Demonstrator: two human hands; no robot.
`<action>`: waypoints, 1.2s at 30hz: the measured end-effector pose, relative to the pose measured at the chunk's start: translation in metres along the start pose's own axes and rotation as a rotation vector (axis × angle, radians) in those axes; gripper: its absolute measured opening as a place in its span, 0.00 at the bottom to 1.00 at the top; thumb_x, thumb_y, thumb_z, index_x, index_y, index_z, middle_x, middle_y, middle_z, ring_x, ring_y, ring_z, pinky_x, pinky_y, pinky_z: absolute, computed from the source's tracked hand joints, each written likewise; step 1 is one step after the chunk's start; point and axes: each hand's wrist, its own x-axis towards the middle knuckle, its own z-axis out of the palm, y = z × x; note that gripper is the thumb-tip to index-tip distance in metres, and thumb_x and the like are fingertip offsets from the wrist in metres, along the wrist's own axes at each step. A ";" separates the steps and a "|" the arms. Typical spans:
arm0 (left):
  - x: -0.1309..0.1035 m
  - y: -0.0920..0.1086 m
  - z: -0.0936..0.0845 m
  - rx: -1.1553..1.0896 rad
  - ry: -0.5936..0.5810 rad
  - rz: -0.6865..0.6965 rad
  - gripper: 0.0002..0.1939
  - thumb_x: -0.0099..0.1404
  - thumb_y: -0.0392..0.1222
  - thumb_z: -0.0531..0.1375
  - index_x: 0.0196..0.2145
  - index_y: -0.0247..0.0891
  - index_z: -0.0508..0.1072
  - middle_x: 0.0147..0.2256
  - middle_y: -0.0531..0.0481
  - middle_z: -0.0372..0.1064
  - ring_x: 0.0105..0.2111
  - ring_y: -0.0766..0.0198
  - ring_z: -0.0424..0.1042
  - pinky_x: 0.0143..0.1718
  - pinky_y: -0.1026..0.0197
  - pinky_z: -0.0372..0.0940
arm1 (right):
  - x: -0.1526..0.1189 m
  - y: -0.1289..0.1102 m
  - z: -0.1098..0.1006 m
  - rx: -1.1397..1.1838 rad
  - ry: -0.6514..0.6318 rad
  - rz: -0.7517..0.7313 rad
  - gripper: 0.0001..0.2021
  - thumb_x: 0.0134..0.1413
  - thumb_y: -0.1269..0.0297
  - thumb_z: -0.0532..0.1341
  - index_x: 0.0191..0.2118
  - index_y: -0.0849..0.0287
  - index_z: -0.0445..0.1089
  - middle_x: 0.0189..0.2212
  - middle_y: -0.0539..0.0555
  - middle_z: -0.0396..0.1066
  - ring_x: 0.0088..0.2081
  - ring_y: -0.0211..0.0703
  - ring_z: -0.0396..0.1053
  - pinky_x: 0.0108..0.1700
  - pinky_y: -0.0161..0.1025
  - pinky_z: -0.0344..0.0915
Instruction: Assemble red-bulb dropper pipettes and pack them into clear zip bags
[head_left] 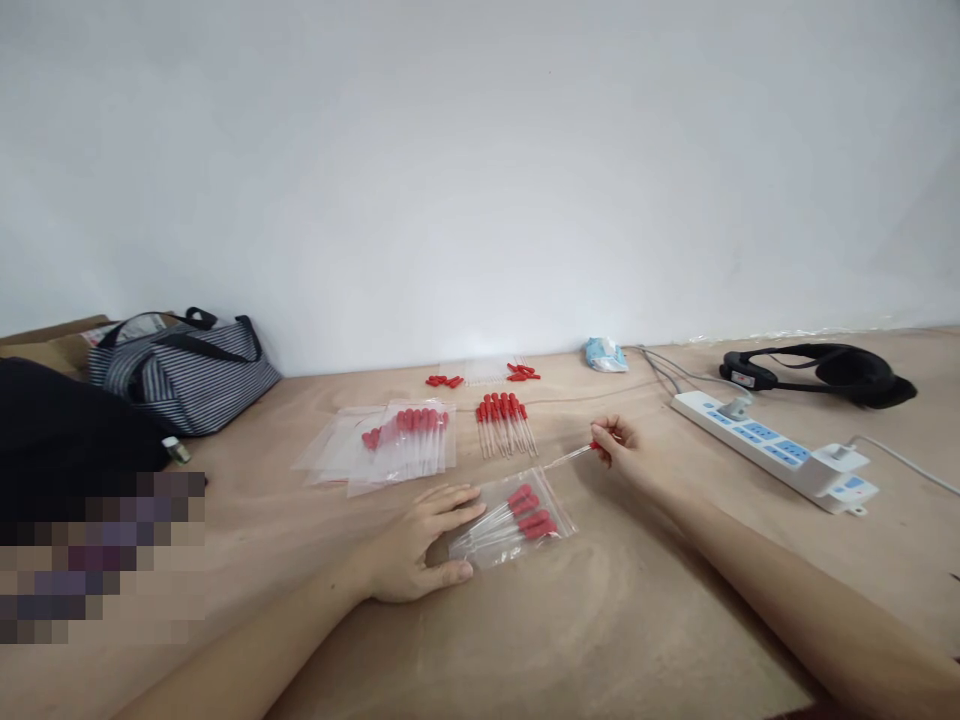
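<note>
My right hand (616,441) pinches a glass dropper (574,456) by its red rubber bulb, its thin tip pointing left, near the mouth of a clear zip bag (491,552). Inside that bag lie several droppers with red bulbs (534,512). My left hand (420,545) rests on the table with its fingers apart, the fingertips and thumb touching the bag's left end. Beyond the bag is a row of loose droppers (504,420), red bulbs facing away from me. To its left, several filled bags (409,445) overlap in a stack.
At the wall lie more red bulbs (445,381) and glass tubes. A blue-and-white packet (605,355), a power strip (772,445) with cords and a black headset (817,375) are on the right. A striped bag (195,380), a dark cloth (67,440) and a small bottle (176,451) stand left.
</note>
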 end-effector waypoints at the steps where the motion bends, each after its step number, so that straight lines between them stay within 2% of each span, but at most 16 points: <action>1: 0.000 0.000 0.000 0.004 -0.005 -0.001 0.30 0.58 0.55 0.54 0.56 0.45 0.54 0.59 0.48 0.45 0.57 0.49 0.45 0.55 0.43 0.44 | -0.002 -0.002 -0.003 0.009 0.003 0.005 0.18 0.39 0.48 0.59 0.29 0.59 0.58 0.16 0.44 0.60 0.16 0.30 0.55 0.17 0.30 0.52; 7: 0.000 0.001 -0.001 0.030 -0.020 -0.004 0.30 0.58 0.55 0.53 0.57 0.45 0.53 0.59 0.47 0.45 0.58 0.50 0.45 0.55 0.44 0.45 | -0.005 -0.009 -0.012 0.043 -0.048 0.072 0.21 0.35 0.47 0.61 0.29 0.59 0.59 0.16 0.44 0.59 0.16 0.29 0.52 0.17 0.30 0.49; 14: 0.001 0.000 0.000 0.033 -0.017 0.002 0.30 0.59 0.55 0.53 0.57 0.46 0.53 0.59 0.48 0.45 0.58 0.51 0.45 0.55 0.44 0.44 | -0.020 -0.006 0.005 0.055 -0.160 0.111 0.21 0.36 0.46 0.61 0.29 0.58 0.59 0.16 0.43 0.57 0.15 0.28 0.51 0.16 0.29 0.49; 17: 0.001 0.000 -0.001 0.036 -0.022 -0.008 0.31 0.58 0.56 0.53 0.57 0.45 0.53 0.59 0.48 0.44 0.58 0.50 0.45 0.55 0.44 0.44 | -0.028 -0.008 0.013 0.081 -0.199 0.117 0.19 0.38 0.48 0.61 0.27 0.58 0.59 0.16 0.43 0.58 0.16 0.28 0.54 0.17 0.29 0.52; 19: 0.001 0.001 -0.001 0.045 -0.029 -0.013 0.30 0.58 0.56 0.53 0.57 0.45 0.53 0.59 0.47 0.44 0.58 0.50 0.45 0.55 0.44 0.44 | -0.033 -0.010 0.017 0.122 -0.234 0.145 0.17 0.37 0.51 0.63 0.26 0.59 0.59 0.17 0.44 0.60 0.18 0.29 0.58 0.21 0.30 0.57; 22: 0.001 0.001 -0.001 0.046 -0.026 -0.011 0.31 0.58 0.56 0.53 0.57 0.45 0.53 0.59 0.47 0.45 0.58 0.50 0.45 0.55 0.44 0.44 | -0.039 -0.015 0.020 0.231 -0.369 0.237 0.16 0.35 0.56 0.66 0.28 0.60 0.63 0.23 0.47 0.66 0.26 0.33 0.66 0.30 0.33 0.64; 24: 0.001 0.000 0.000 0.041 -0.017 -0.006 0.31 0.58 0.56 0.53 0.57 0.44 0.53 0.59 0.47 0.45 0.57 0.50 0.46 0.55 0.44 0.45 | -0.042 -0.017 0.021 0.305 -0.469 0.310 0.16 0.35 0.59 0.67 0.31 0.61 0.66 0.27 0.50 0.68 0.29 0.34 0.68 0.36 0.35 0.64; 26: 0.001 0.000 0.000 0.034 -0.007 0.003 0.30 0.58 0.55 0.53 0.56 0.44 0.54 0.59 0.47 0.46 0.57 0.50 0.46 0.55 0.44 0.45 | -0.044 -0.017 0.023 0.322 -0.523 0.360 0.18 0.34 0.60 0.67 0.33 0.62 0.66 0.28 0.50 0.69 0.29 0.34 0.68 0.37 0.35 0.65; 29: 0.001 0.000 0.000 0.019 0.011 0.021 0.29 0.58 0.54 0.54 0.56 0.46 0.54 0.58 0.48 0.47 0.57 0.50 0.47 0.55 0.44 0.45 | -0.046 -0.018 0.027 0.220 -0.557 0.354 0.19 0.33 0.60 0.67 0.34 0.62 0.65 0.25 0.48 0.69 0.22 0.31 0.67 0.27 0.32 0.65; 32: 0.001 0.001 -0.001 0.018 0.012 0.028 0.29 0.58 0.54 0.54 0.56 0.46 0.54 0.58 0.48 0.47 0.57 0.51 0.47 0.55 0.44 0.45 | -0.048 -0.020 0.030 0.074 -0.570 0.305 0.18 0.32 0.59 0.67 0.31 0.60 0.63 0.22 0.46 0.68 0.15 0.28 0.61 0.15 0.27 0.57; 36: 0.001 0.001 -0.001 0.012 0.025 0.036 0.29 0.58 0.53 0.54 0.56 0.47 0.55 0.58 0.49 0.48 0.57 0.51 0.48 0.55 0.44 0.45 | -0.047 -0.022 0.032 -0.059 -0.579 0.293 0.14 0.33 0.59 0.66 0.25 0.62 0.65 0.12 0.43 0.62 0.13 0.28 0.59 0.14 0.26 0.56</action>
